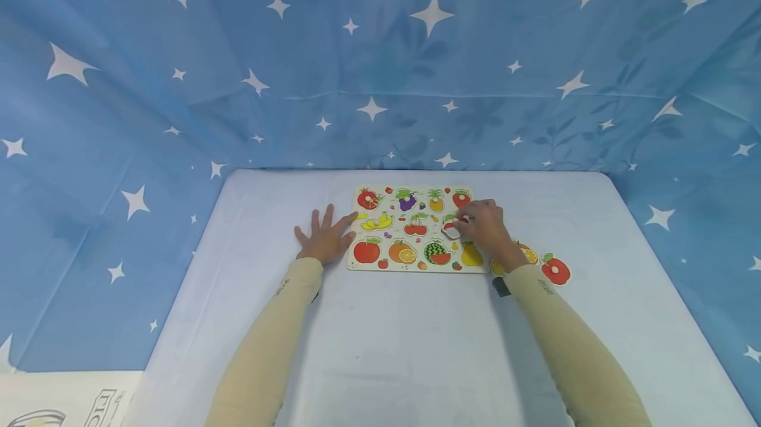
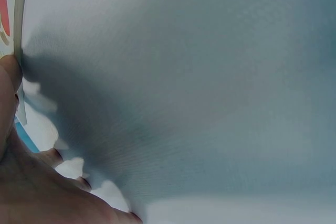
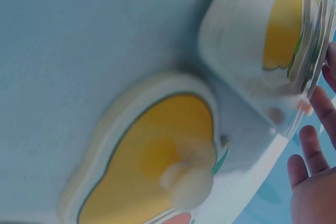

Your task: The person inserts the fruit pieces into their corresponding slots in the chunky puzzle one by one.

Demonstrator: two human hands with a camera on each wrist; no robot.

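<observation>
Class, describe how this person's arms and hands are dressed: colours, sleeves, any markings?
The left sleeve and right sleeve are long, beige and close-fitting, with small dark markings near the wrists, unreadable here. A dark piece shows beside each wrist. The left hand and right hand are gloveless.

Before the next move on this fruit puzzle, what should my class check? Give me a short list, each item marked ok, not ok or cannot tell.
1. Board flat on the table: ok.
2. Left hand touching the board's left edge: ok.
3. Right hand pinching a piece at the board's right side: ok.
4. That piece fully seated: cannot tell; fingers cover part of it.
5. Loose apple placed in the board: not ok; it lies on the table to the right.
6. Loose pear lying knob up: ok.
</observation>
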